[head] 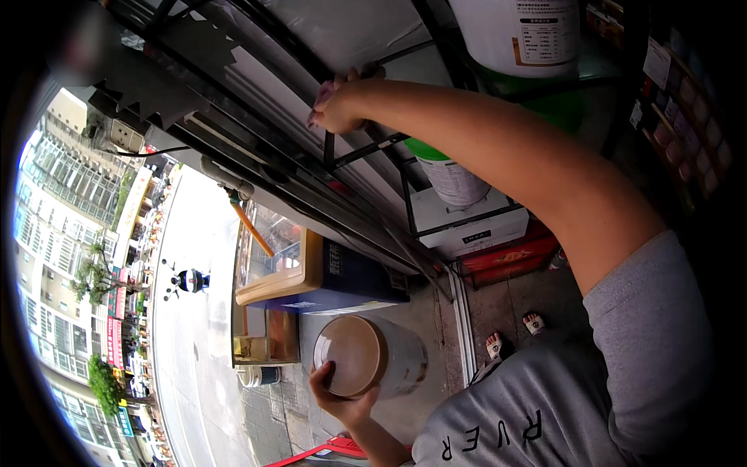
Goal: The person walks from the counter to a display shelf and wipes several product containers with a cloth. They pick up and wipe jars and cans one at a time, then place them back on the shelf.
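My left hand [344,397] grips the tan lid of a large clear plastic jar [402,356], with the thumb on the lid's top and the palm at its rim. Little can be told of the jar's contents. My right arm reaches up to a black metal shelf rack [362,153]. There my right hand [344,108] holds a bunched purple cloth [322,96] against the rack. Just below that forearm stands a white tub with a green lid [452,175]. A bigger white tub [525,41] is partly in view above the arm.
A white carton [478,230] sits under the smaller tub, above a red box [508,260]. Near the jar stands a blue display case with a tan rim [344,280]. A metal door track [462,327] crosses the floor by my feet. Outside, a scooter [191,281] is on the street.
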`<state>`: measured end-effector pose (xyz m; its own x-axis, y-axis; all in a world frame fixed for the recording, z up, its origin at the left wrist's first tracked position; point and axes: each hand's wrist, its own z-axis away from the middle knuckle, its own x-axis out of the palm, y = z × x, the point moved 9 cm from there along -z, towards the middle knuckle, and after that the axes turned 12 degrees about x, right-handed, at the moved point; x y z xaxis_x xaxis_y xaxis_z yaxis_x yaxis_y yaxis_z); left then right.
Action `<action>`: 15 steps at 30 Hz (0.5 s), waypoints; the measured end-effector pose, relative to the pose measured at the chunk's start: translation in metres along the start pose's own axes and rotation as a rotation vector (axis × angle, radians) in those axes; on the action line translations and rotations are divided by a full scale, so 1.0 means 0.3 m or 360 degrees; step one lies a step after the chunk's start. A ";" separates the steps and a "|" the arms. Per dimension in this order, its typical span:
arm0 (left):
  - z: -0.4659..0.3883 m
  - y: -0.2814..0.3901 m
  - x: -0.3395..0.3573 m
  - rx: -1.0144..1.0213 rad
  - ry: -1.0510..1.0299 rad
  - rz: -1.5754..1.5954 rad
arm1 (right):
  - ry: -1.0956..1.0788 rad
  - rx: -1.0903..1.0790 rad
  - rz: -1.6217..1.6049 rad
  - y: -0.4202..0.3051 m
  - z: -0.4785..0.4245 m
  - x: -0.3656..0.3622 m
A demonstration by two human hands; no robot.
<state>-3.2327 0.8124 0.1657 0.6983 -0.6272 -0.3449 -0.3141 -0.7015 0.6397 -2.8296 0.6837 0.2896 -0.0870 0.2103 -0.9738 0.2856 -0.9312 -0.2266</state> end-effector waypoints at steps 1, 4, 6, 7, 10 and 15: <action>-0.024 0.028 0.022 0.0046 -0.0048 -0.0022 | -0.0065 -0.0317 0.0357 -0.082 0.032 0.026; -0.108 0.108 0.083 0.0144 -0.0104 0.0061 | 0.0035 -0.0568 0.0160 -0.055 0.197 0.008; -0.184 0.163 0.107 0.0234 -0.0131 0.0146 | 0.0247 -0.0753 -0.0077 0.052 0.328 -0.016; -0.230 0.199 0.119 0.0271 -0.0115 0.0224 | 0.0416 -0.0895 -0.0094 0.119 0.394 -0.030; -0.395 0.341 0.150 0.0506 -0.0115 0.0328 | 0.0794 -0.0890 -0.0211 0.372 0.547 -0.114; -0.649 0.554 0.151 0.0777 -0.0001 0.0389 | 0.0166 -0.0741 -0.0452 0.570 0.826 -0.027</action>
<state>-3.1281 0.7333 0.3902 0.5672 -0.7919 -0.2263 -0.7295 -0.6106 0.3082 -3.0164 0.4490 0.2640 -0.1341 0.4841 -0.8647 0.6586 -0.6084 -0.4428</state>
